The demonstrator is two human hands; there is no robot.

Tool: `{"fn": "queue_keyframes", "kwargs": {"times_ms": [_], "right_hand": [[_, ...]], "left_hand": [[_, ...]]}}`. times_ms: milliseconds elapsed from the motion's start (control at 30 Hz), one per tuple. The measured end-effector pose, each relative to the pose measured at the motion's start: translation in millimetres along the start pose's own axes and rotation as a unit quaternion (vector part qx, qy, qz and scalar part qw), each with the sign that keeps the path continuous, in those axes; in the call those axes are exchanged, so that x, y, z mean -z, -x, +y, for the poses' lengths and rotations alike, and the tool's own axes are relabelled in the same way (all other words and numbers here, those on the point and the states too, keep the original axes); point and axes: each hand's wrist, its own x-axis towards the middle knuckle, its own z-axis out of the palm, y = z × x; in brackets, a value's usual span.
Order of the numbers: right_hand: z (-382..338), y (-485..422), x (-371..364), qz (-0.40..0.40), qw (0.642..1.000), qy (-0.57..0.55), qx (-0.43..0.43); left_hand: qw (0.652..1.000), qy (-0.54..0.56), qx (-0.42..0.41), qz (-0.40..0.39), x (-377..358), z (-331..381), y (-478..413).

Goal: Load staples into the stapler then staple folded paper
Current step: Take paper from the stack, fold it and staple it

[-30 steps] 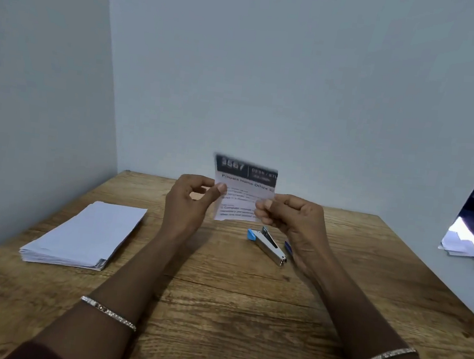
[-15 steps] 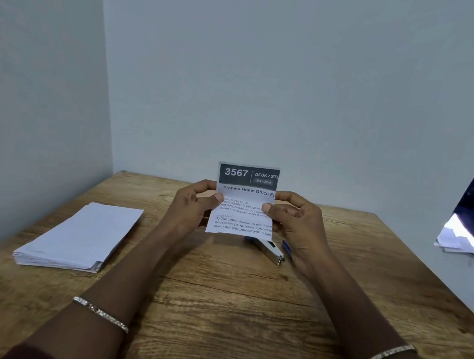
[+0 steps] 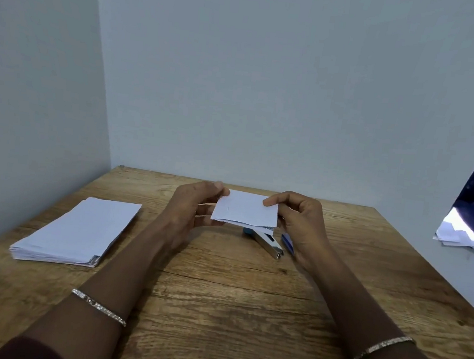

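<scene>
I hold a small folded white paper [image 3: 245,209] above the middle of the wooden table, its blank side up. My left hand [image 3: 194,210] pinches its left edge and my right hand [image 3: 298,223] pinches its right edge. Just under the paper lies a small silver stapler [image 3: 270,242] with a blue end, partly hidden by the sheet. A thin blue object [image 3: 287,241] lies beside the stapler, by my right palm; what it is cannot be told.
A stack of white paper [image 3: 78,230] lies on the left of the wooden table [image 3: 216,308]. Grey walls close the left and back sides. At the right, loose white papers [image 3: 457,239] sit under dark blue cloth.
The paper stood upright with its printed side toward me; now it is folded down and lies nearly flat, blank side up, lower over the stapler. Both hands kept hold of it.
</scene>
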Motion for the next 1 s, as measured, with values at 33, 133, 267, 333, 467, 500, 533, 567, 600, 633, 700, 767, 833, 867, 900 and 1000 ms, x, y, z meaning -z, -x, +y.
{"fn": "queue_keyframes", "kwargs": {"times_ms": [33, 133, 267, 333, 467, 500, 533, 567, 600, 633, 700, 767, 833, 867, 900, 1000], "right_hand": [[0.4, 0.0, -0.6, 0.007, 1.0, 0.015, 0.007], [0.4, 0.1, -2.1, 0.023, 0.998, 0.048, 0.018], [0.9, 0.9, -3.3, 0.026, 0.998, 0.057, 0.014], [1.5, 1.5, -2.9, 0.027, 0.998, 0.054, 0.008], [0.2, 2.5, -1.5, 0.024, 0.998, 0.05, 0.007], [0.1, 2.5, -1.1, 0.023, 0.999, 0.049, 0.008], [0.4, 2.2, -0.7, 0.023, 0.999, 0.047, 0.009], [0.5, 1.9, -0.2, 0.023, 0.999, 0.046, 0.009], [0.8, 1.5, -0.1, 0.024, 0.999, 0.045, 0.008], [0.7, 1.3, -0.2, 0.024, 0.999, 0.043, 0.006], [1.5, 0.8, 0.0, 0.024, 0.999, 0.034, 0.002], [1.7, 0.6, -0.3, 0.021, 1.0, 0.023, 0.0], [2.2, 0.6, -0.2, 0.018, 1.0, 0.021, 0.0], [2.4, 0.6, -0.3, 0.017, 1.0, 0.019, 0.0], [1.9, 0.9, -0.7, 0.014, 1.0, 0.016, -0.003], [1.1, 0.1, -1.9, 0.012, 1.0, 0.016, -0.009]], "left_hand": [[1.0, -0.007, -0.005, 0.001, 0.4, -1.3, -0.5], [1.0, -0.019, -0.016, -0.011, 2.9, -4.6, -1.6], [0.998, -0.046, -0.032, -0.014, 6.9, -8.7, -4.0], [0.998, -0.049, -0.036, -0.014, 8.8, -10.2, -6.1], [0.999, -0.039, -0.031, -0.016, 9.5, -11.1, -7.1], [0.999, -0.036, -0.03, -0.017, 9.4, -11.3, -7.4], [0.999, -0.031, -0.031, -0.019, 9.1, -11.5, -7.7], [0.999, -0.028, -0.032, -0.021, 8.6, -11.6, -7.6], [0.999, -0.027, -0.032, -0.022, 8.3, -11.9, -7.9], [0.999, -0.028, -0.031, -0.023, 8.4, -12.1, -7.8], [0.999, -0.021, -0.031, -0.024, 8.1, -12.5, -7.3], [0.999, -0.009, -0.035, -0.026, 7.9, -12.8, -7.3], [0.999, -0.012, -0.038, -0.026, 7.5, -12.3, -6.8], [0.999, -0.018, -0.037, -0.025, 7.4, -12.1, -6.5], [0.999, -0.022, -0.036, -0.024, 7.9, -11.9, -6.3], [0.999, -0.019, -0.035, -0.023, 8.1, -11.3, -5.8]]}}
